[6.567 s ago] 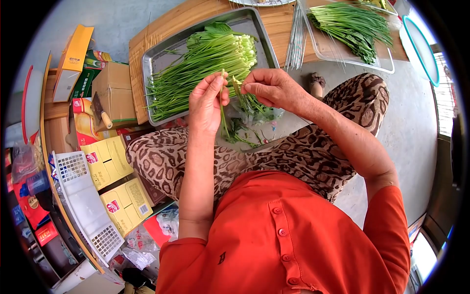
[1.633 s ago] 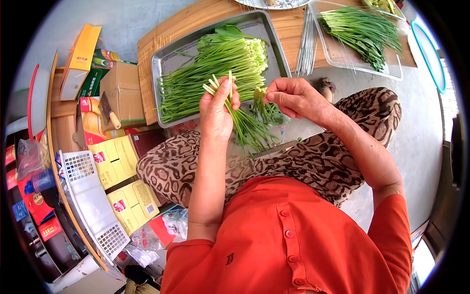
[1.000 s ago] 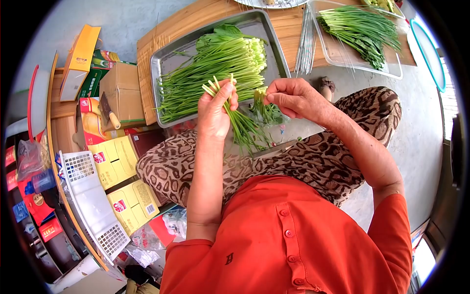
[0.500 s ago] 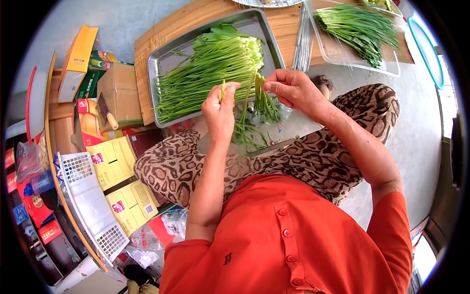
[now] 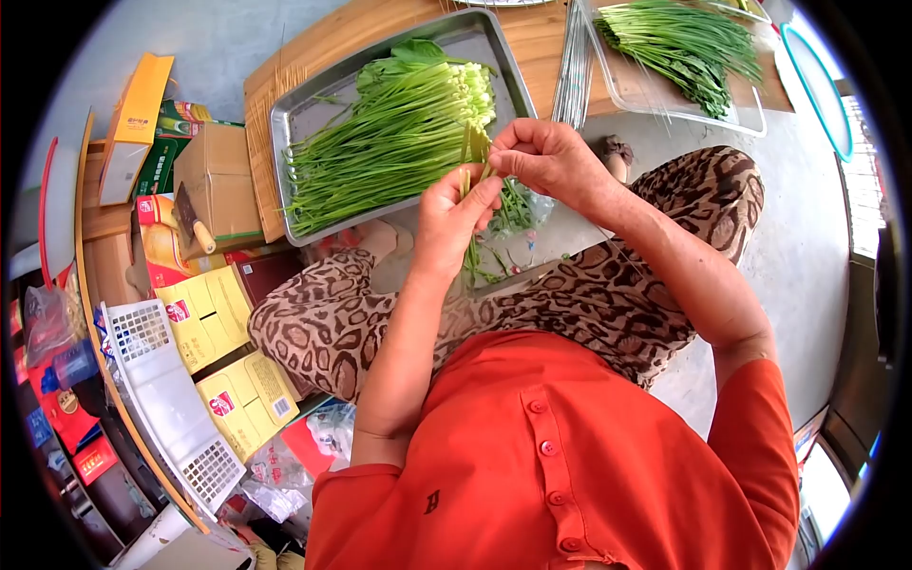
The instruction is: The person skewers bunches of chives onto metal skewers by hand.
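My left hand (image 5: 456, 211) is closed around a few thin green stalks (image 5: 475, 142) that look like chives; their tips show above the fingers. Touching those stalks close beside it, my right hand (image 5: 551, 166) pinches them between thumb and fingers. Just beyond the hands, a metal tray (image 5: 484, 40) carries a thick pile of chives (image 5: 380, 157), pale ends to the right. Below my hands, loose green trimmings (image 5: 513, 211) hang or lie near my lap, partly hidden by the fingers. Whether the right palm also holds a thin stick cannot be made out.
A bundle of thin metal skewers (image 5: 572, 71) lies right of the tray on the wooden table (image 5: 361, 24). Farther right, a clear plastic container (image 5: 617, 85) holds more greens. Leftward are a cardboard box (image 5: 220, 171), a knife (image 5: 201, 233), yellow cartons (image 5: 204, 318) and a white basket (image 5: 171, 389).
My left hand has moved up and right, and my hands now meet at the stalks. The whole view has shifted slightly, with the tray appearing a little farther left.
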`<state>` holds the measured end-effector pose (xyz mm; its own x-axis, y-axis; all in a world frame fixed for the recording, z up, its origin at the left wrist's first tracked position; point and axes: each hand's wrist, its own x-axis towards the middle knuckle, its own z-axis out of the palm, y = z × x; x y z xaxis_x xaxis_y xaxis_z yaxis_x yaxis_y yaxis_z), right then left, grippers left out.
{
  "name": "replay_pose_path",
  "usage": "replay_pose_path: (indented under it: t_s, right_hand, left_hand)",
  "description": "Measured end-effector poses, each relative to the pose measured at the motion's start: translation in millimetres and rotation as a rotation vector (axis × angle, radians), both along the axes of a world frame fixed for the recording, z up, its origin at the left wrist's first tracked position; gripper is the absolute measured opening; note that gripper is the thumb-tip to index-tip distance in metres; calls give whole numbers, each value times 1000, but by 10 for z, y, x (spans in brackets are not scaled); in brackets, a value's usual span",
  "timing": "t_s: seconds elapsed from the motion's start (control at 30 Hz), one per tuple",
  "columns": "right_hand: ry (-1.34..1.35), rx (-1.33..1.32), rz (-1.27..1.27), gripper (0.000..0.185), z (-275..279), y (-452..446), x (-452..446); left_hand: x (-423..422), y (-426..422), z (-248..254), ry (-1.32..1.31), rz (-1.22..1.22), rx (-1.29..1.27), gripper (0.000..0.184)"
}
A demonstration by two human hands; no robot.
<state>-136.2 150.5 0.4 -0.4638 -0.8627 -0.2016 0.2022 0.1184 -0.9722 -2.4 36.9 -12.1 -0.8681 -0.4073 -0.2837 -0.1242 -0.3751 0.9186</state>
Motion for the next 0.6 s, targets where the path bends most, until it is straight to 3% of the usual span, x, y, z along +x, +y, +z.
replay_pose_path:
  t_s: [0.13, 0.3, 0.6]
  right_hand:
    - [0, 14, -11, 12, -2, 9, -1]
    - [4, 20, -44, 18, 17, 31, -8]
    - [-14, -15, 157, 21, 81, 49, 71]
  left_hand:
    - [36, -49, -57, 56, -9, 96, 17]
    - [32, -148, -41, 21, 163, 129, 19]
    - [126, -473, -39, 74, 314, 176, 22]
